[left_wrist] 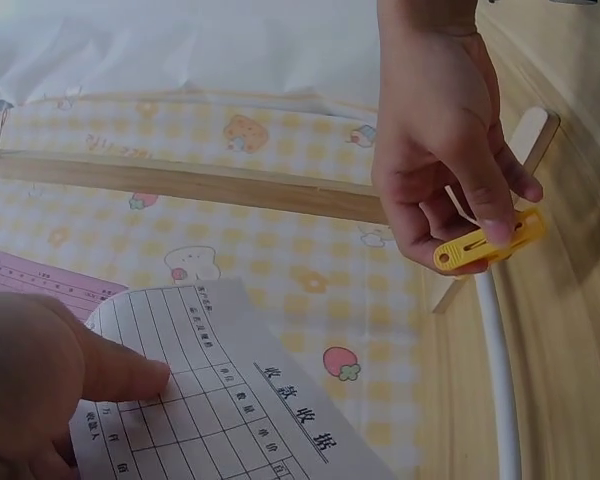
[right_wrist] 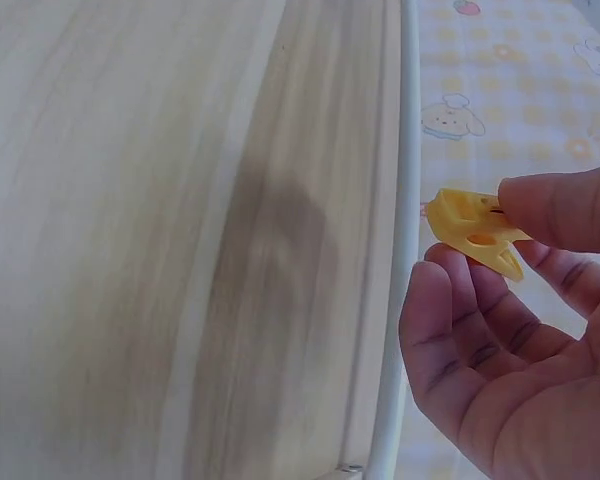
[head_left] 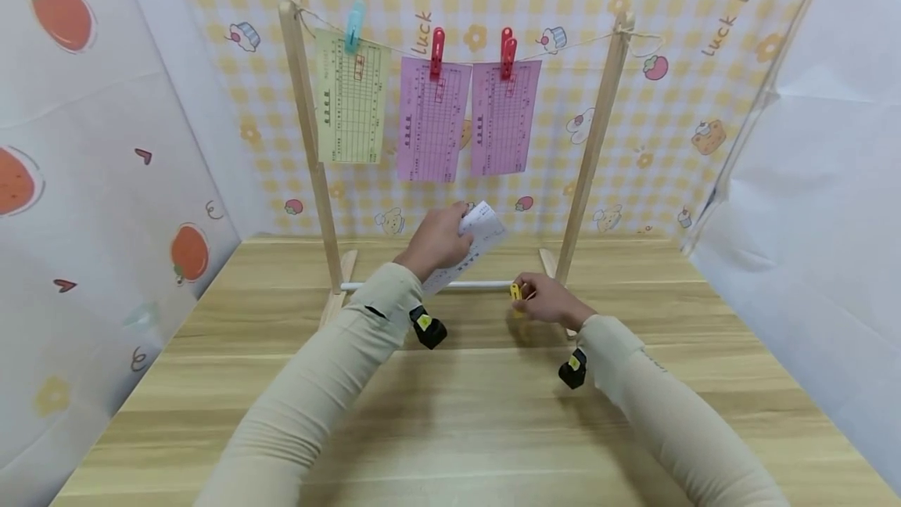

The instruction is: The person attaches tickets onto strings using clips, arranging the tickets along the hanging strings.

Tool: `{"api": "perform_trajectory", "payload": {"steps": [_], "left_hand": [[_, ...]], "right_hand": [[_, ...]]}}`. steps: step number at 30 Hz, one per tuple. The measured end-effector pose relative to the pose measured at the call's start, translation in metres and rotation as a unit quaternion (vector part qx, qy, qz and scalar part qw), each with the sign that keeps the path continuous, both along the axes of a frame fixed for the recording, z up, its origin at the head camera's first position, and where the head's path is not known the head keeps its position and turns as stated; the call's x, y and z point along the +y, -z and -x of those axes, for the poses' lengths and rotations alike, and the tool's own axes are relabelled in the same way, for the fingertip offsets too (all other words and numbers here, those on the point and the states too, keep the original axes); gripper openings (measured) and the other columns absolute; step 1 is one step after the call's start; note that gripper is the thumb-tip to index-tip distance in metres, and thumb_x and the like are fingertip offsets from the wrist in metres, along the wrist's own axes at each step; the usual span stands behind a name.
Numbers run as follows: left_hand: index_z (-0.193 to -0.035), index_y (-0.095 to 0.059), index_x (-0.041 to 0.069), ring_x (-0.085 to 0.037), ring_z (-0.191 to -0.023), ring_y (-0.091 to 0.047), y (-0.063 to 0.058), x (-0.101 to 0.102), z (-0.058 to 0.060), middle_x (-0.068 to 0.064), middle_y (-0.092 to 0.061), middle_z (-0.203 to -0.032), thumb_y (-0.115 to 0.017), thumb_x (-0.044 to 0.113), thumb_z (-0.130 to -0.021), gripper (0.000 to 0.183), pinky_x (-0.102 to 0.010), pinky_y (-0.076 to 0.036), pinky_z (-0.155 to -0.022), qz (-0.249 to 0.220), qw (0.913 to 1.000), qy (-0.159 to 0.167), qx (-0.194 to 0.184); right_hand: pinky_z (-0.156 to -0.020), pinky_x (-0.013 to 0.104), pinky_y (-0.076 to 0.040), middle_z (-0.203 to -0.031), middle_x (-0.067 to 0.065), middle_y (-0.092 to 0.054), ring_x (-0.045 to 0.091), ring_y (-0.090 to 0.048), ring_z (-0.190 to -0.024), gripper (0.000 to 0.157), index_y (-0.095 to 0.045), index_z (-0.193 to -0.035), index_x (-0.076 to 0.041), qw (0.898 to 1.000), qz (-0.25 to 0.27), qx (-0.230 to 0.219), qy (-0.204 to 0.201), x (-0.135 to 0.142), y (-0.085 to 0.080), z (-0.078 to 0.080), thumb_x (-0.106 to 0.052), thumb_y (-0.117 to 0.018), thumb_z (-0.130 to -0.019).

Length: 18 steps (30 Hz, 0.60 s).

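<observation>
My left hand (head_left: 438,241) pinches a white printed receipt slip (head_left: 487,230), held tilted below the hanging papers. In the left wrist view my thumb lies over the printed grid of the slip (left_wrist: 220,400). To the right and lower, my right hand (head_left: 551,300) grips a yellow clothespin (head_left: 516,293) between thumb and fingers, close to the white crossbar (head_left: 479,285). The right wrist view shows the clothespin (right_wrist: 470,222) at the fingertips. Overhead, a green slip (head_left: 349,108) and two pink slips (head_left: 431,131) hang from a string.
The string runs between two wooden posts (head_left: 594,143) standing on the wooden table (head_left: 479,429). A light blue clothespin (head_left: 354,26) and several red clothespins (head_left: 437,53) sit on it. A yellow checked cloth (head_left: 246,100) hangs behind; white sheets flank the sides.
</observation>
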<state>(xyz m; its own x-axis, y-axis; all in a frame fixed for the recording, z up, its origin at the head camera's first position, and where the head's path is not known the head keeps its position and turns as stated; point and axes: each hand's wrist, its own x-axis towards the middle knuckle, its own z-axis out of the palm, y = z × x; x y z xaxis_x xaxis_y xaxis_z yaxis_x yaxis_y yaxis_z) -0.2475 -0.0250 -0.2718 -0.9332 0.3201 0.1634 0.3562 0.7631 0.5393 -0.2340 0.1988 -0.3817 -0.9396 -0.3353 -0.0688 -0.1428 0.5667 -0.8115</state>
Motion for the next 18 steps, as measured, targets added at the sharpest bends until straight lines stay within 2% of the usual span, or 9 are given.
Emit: {"api": "perform_trajectory", "payload": {"steps": [3,7,13,18], "left_hand": [[-0.126,-0.052,0.006,-0.028,-0.095,-0.062,-0.004,-0.001,-0.001,-0.013,-0.062,-0.112,-0.060,0.006,-0.091,0.036,-0.040,-0.054,-0.077,0.006,0.9999,0.001,-0.010],[-0.129,-0.051,0.006,-0.029,-0.098,-0.062,-0.010,-0.001,0.000,-0.013,-0.061,-0.116,-0.060,-0.001,-0.085,0.046,-0.041,-0.054,-0.079,0.019,0.9997,0.013,-0.004],[-0.125,-0.052,0.004,-0.026,-0.093,-0.063,-0.019,0.002,0.002,-0.013,-0.062,-0.113,-0.058,-0.004,-0.083,0.043,-0.035,-0.055,-0.074,0.038,0.9985,0.031,0.024],[-0.121,-0.053,0.006,-0.024,-0.088,-0.064,-0.026,0.006,0.004,-0.012,-0.065,-0.110,-0.057,-0.002,-0.086,0.037,-0.032,-0.055,-0.070,0.032,0.9977,0.046,0.039]], "right_hand": [[-0.069,0.043,-0.054,-0.085,0.011,-0.056,0.025,-0.058,-0.075,0.008,-0.054,-0.096,0.002,1.000,0.000,-0.005,-0.009,0.002,-0.004,-0.001,0.002,-0.061,-0.092],[-0.074,0.050,-0.054,-0.088,0.013,-0.057,0.035,-0.061,-0.082,0.011,-0.053,-0.100,0.006,1.000,0.002,-0.008,-0.012,0.004,-0.007,0.000,0.001,-0.059,-0.092],[-0.078,0.053,-0.052,-0.091,0.014,-0.059,0.039,-0.061,-0.089,0.008,-0.055,-0.101,0.001,1.000,0.002,0.001,-0.013,0.005,-0.015,0.002,-0.003,-0.058,-0.095],[-0.073,0.053,-0.052,-0.088,0.013,-0.058,0.041,-0.061,-0.085,0.010,-0.056,-0.103,0.001,1.000,-0.010,0.019,-0.017,0.004,-0.021,0.004,-0.005,-0.059,-0.096]]}}
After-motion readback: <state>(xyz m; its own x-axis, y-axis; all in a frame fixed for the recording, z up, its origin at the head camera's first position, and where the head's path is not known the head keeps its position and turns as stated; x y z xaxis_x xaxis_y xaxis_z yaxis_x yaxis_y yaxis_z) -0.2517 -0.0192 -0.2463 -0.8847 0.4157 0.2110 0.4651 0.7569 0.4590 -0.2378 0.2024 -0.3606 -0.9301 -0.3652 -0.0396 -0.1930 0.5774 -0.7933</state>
